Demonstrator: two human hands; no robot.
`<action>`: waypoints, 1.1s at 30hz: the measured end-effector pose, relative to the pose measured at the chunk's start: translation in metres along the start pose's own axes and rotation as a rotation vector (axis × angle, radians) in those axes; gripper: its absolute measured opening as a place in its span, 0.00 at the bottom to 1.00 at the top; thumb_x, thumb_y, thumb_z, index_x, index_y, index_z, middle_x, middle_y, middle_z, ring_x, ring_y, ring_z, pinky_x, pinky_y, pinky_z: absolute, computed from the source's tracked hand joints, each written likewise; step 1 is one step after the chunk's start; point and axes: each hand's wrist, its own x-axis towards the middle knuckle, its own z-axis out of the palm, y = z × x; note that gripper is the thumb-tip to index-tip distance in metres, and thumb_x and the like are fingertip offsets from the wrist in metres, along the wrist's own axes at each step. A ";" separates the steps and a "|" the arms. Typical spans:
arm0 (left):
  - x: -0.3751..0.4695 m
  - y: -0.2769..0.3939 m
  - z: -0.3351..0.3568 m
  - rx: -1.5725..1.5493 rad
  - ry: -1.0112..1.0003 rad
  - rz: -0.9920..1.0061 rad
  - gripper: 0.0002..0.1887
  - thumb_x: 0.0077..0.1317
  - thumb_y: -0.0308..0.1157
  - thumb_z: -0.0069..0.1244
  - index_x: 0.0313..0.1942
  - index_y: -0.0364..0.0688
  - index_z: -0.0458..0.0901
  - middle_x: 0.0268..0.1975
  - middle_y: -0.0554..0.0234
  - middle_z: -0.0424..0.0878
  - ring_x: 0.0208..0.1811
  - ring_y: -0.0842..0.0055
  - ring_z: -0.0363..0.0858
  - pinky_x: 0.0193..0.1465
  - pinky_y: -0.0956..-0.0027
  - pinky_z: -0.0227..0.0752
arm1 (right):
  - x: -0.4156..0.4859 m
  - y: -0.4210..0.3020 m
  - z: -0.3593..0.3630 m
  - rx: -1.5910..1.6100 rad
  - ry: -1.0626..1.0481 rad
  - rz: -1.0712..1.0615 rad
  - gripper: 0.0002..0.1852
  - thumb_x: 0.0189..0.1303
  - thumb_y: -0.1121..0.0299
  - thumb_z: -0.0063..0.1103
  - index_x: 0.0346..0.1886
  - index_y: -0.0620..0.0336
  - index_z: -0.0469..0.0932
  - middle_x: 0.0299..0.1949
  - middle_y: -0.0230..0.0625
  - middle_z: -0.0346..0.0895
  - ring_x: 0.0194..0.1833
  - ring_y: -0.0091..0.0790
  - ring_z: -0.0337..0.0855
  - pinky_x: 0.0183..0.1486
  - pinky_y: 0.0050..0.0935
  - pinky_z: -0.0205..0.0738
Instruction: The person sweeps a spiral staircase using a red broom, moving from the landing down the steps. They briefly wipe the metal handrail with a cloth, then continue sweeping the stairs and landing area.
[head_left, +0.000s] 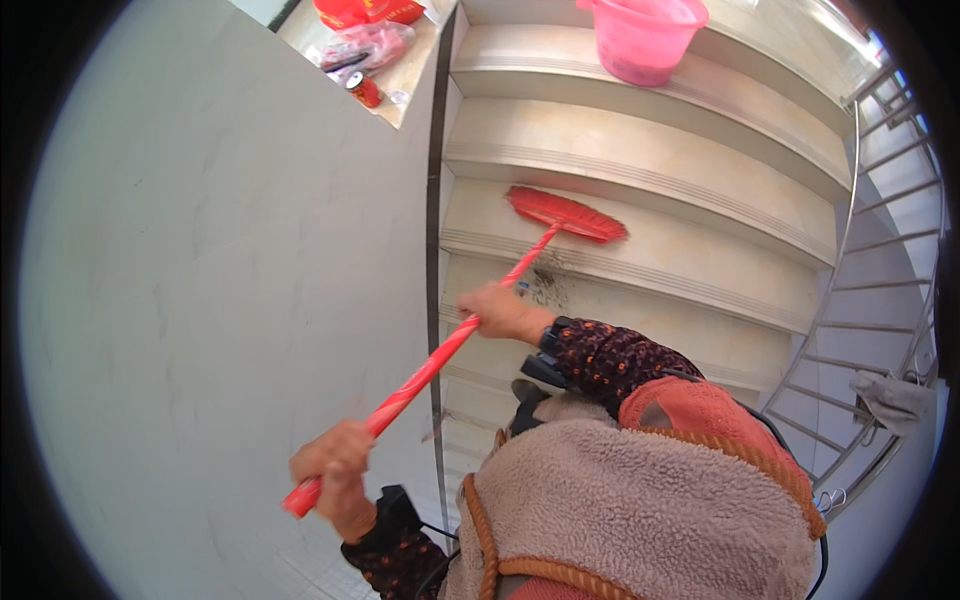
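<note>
A broom with a long red striped handle (424, 375) slants across the view, and both hands are closed around it. Near the handle's top end is my left hand (336, 469), in front of the grey wall. Farther down the handle, my right hand (499, 309) grips it below the broom head. The red-bristled broom head (566, 214) rests on a pale stair tread (720, 236). Just below that step's edge, a small heap of dark dirt (551, 286) with a bit of blue litter (523, 286) lies on the lower tread.
A pink plastic bucket (649, 45) stands on a higher step. Along the right runs a metal railing (877, 285) with a grey cloth (889, 401) hanging on it. The smooth wall (225, 262) bounds the left. A red can (364, 90) and plastic bag (379, 45) sit on a ledge.
</note>
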 end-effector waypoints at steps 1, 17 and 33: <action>-0.003 0.009 -0.014 -0.037 -0.024 0.046 0.23 0.68 0.35 0.50 0.16 0.37 0.63 0.16 0.60 0.68 0.17 0.69 0.62 0.27 0.60 0.63 | -0.002 -0.010 0.016 0.030 -0.020 -0.026 0.07 0.50 0.70 0.66 0.32 0.51 0.77 0.25 0.39 0.80 0.32 0.51 0.83 0.34 0.49 0.73; 0.028 0.067 -0.001 -0.029 -0.123 0.370 0.22 0.66 0.37 0.51 0.15 0.43 0.64 0.15 0.62 0.73 0.13 0.76 0.66 0.20 0.70 0.58 | 0.009 -0.057 -0.126 -0.262 0.286 -0.223 0.08 0.48 0.71 0.66 0.30 0.50 0.75 0.25 0.32 0.80 0.30 0.44 0.83 0.33 0.43 0.72; 0.003 0.139 0.010 -0.004 0.107 0.323 0.21 0.69 0.36 0.41 0.17 0.38 0.66 0.18 0.64 0.70 0.21 0.71 0.64 0.33 0.63 0.62 | 0.068 -0.099 -0.083 -0.037 -0.167 -0.417 0.07 0.54 0.70 0.61 0.37 0.52 0.80 0.28 0.40 0.82 0.33 0.52 0.83 0.37 0.49 0.75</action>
